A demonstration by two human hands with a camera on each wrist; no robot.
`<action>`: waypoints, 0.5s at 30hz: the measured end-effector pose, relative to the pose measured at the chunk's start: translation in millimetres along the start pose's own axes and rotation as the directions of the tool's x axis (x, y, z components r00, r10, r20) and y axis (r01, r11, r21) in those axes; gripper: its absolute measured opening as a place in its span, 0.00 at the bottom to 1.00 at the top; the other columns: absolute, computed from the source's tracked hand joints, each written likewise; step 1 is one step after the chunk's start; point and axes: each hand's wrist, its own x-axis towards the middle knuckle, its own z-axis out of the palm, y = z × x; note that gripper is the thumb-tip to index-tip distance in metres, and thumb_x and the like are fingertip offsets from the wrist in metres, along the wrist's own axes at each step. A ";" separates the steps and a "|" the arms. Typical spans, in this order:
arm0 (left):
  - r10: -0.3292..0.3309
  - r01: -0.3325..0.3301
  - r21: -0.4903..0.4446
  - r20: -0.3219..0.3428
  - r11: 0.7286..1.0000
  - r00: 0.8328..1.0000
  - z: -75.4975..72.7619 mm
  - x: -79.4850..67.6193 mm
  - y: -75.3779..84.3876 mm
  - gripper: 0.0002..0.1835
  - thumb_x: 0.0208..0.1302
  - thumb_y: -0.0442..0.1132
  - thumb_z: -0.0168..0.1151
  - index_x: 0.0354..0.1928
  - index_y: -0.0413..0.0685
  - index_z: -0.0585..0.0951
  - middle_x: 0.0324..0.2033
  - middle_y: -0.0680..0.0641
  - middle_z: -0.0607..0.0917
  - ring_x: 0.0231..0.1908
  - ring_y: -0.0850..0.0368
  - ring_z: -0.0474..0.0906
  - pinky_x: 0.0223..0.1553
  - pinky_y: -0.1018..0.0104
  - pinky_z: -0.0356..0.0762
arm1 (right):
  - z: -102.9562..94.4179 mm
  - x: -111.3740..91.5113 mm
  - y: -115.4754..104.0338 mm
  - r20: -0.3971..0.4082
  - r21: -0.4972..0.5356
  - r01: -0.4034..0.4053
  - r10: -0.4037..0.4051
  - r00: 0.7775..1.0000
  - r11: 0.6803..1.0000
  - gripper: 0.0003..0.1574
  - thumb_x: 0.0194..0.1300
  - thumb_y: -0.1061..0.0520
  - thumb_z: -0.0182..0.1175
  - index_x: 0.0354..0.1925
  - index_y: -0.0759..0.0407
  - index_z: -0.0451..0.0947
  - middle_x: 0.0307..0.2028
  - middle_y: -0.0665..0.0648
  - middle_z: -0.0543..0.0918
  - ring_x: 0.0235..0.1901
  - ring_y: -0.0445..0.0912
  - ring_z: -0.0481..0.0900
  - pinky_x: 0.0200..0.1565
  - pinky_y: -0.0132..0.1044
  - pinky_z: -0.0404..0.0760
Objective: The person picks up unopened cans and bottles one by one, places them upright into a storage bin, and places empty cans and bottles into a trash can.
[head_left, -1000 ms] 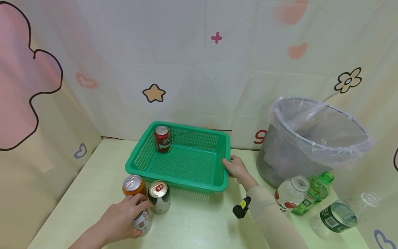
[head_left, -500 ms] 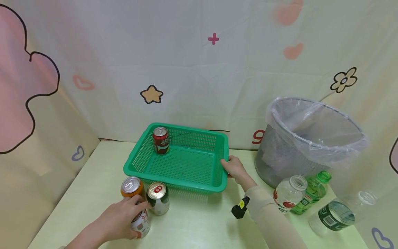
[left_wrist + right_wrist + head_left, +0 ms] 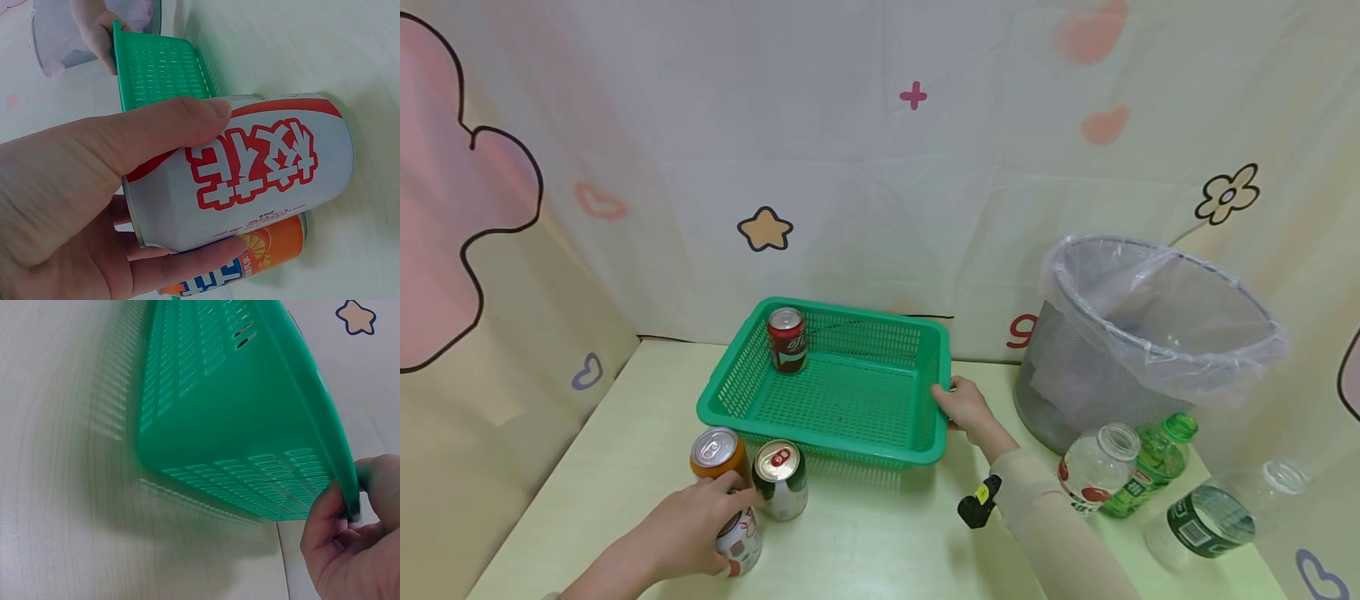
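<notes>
My left hand (image 3: 688, 525) grips a white and red soda can (image 3: 269, 162) from above, thumb on one side and fingers round the other. Just behind it stands an orange soda can (image 3: 718, 450), and to its right a dark green and silver can (image 3: 781, 479) with a red pull tab. My right hand (image 3: 967, 407) pinches the right rim of a green plastic basket (image 3: 850, 442), its thumb over the edge and fingers curled beneath, as the right wrist view shows. Inside the basket's back left corner a dark red can (image 3: 788, 340) stands upright.
A grey mesh bin (image 3: 1060, 375) with a clear liner stands at the right. Before it are a clear bottle with a red label (image 3: 1093, 471), a green bottle (image 3: 1150, 475) and a tilted clear bottle (image 3: 1206, 521). A patterned curtain (image 3: 850, 167) hangs behind the table.
The head view has shifted slightly. Both hands keep their holds on the white and red can and the basket rim, and the things stay in place.
</notes>
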 end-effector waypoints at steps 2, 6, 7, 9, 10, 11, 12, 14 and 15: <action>-0.003 0.003 0.003 0.001 1.000 1.000 0.2 0.1 -0.2 0.33 0.28 0.42 0.80 0.45 0.53 0.78 0.38 0.50 0.73 0.36 0.54 0.72 0.29 0.58 0.76 | 0.1 0.0 0.0 -0.001 -0.001 0.002 -0.002 1.000 1.000 0.20 0.67 0.52 0.47 0.49 0.67 0.67 0.38 0.62 0.77 0.28 0.43 0.79 0.31 0.38 0.81; -0.011 0.011 0.000 0.013 1.000 1.000 0.1 0.8 -0.5 0.32 0.28 0.41 0.80 0.44 0.52 0.78 0.36 0.51 0.72 0.34 0.55 0.71 0.29 0.59 0.76 | 0.4 -0.5 0.0 0.000 0.001 0.005 -0.005 1.000 1.000 0.20 0.67 0.52 0.47 0.49 0.67 0.67 0.38 0.62 0.76 0.28 0.43 0.78 0.31 0.39 0.81; -0.014 0.014 0.000 0.017 1.000 1.000 -0.2 0.8 -0.2 0.32 0.29 0.40 0.80 0.44 0.52 0.78 0.35 0.52 0.72 0.34 0.55 0.71 0.29 0.59 0.76 | 0.5 -0.7 0.1 0.001 0.001 0.005 -0.005 1.000 1.000 0.20 0.67 0.52 0.47 0.49 0.67 0.67 0.38 0.62 0.76 0.28 0.43 0.78 0.31 0.39 0.81; -0.011 0.011 0.005 0.023 1.000 1.000 -0.5 1.5 -0.4 0.31 0.29 0.40 0.79 0.44 0.52 0.78 0.35 0.52 0.72 0.34 0.56 0.71 0.29 0.60 0.76 | 0.8 -1.0 0.0 0.002 0.001 0.005 -0.005 1.000 1.000 0.20 0.67 0.53 0.47 0.49 0.67 0.67 0.38 0.62 0.77 0.28 0.43 0.79 0.31 0.39 0.81; -0.009 0.009 0.008 0.025 1.000 1.000 -0.7 1.8 -0.6 0.31 0.30 0.40 0.79 0.43 0.52 0.78 0.35 0.52 0.72 0.34 0.56 0.71 0.29 0.60 0.76 | 0.8 -1.3 -0.1 0.002 0.000 0.006 -0.006 1.000 1.000 0.20 0.67 0.53 0.47 0.49 0.67 0.67 0.38 0.62 0.77 0.28 0.43 0.79 0.31 0.39 0.81; -0.007 0.007 0.012 0.028 1.000 1.000 -1.0 2.2 -0.7 0.31 0.30 0.40 0.79 0.43 0.52 0.78 0.35 0.52 0.72 0.34 0.56 0.71 0.28 0.60 0.76 | 0.8 -1.5 -0.3 0.001 0.001 0.006 -0.006 1.000 1.000 0.20 0.67 0.53 0.47 0.49 0.67 0.67 0.38 0.62 0.77 0.28 0.43 0.79 0.31 0.39 0.82; -0.005 0.005 0.014 0.032 1.000 0.999 -1.4 2.4 -0.8 0.31 0.30 0.40 0.79 0.44 0.52 0.78 0.36 0.52 0.72 0.34 0.56 0.72 0.28 0.61 0.76 | 0.7 -1.7 -0.5 0.001 0.001 0.006 -0.006 1.000 1.000 0.20 0.67 0.53 0.47 0.49 0.67 0.68 0.38 0.62 0.77 0.27 0.43 0.79 0.31 0.39 0.82; -0.003 0.002 0.018 0.039 1.000 0.999 -2.2 3.1 -1.0 0.30 0.31 0.40 0.78 0.44 0.52 0.78 0.36 0.51 0.72 0.34 0.56 0.72 0.28 0.61 0.76 | 0.4 -2.0 -1.1 0.000 -0.001 0.009 -0.009 1.000 1.000 0.20 0.67 0.53 0.47 0.50 0.67 0.67 0.38 0.62 0.77 0.27 0.43 0.79 0.31 0.39 0.81; -0.003 0.002 0.017 0.042 1.000 0.999 -2.6 3.5 -0.9 0.30 0.31 0.40 0.78 0.44 0.52 0.78 0.36 0.51 0.72 0.34 0.56 0.72 0.28 0.61 0.76 | 0.1 -2.1 -1.5 -0.001 -0.002 0.009 -0.009 1.000 1.000 0.20 0.67 0.53 0.47 0.49 0.67 0.67 0.37 0.62 0.77 0.27 0.43 0.79 0.30 0.38 0.81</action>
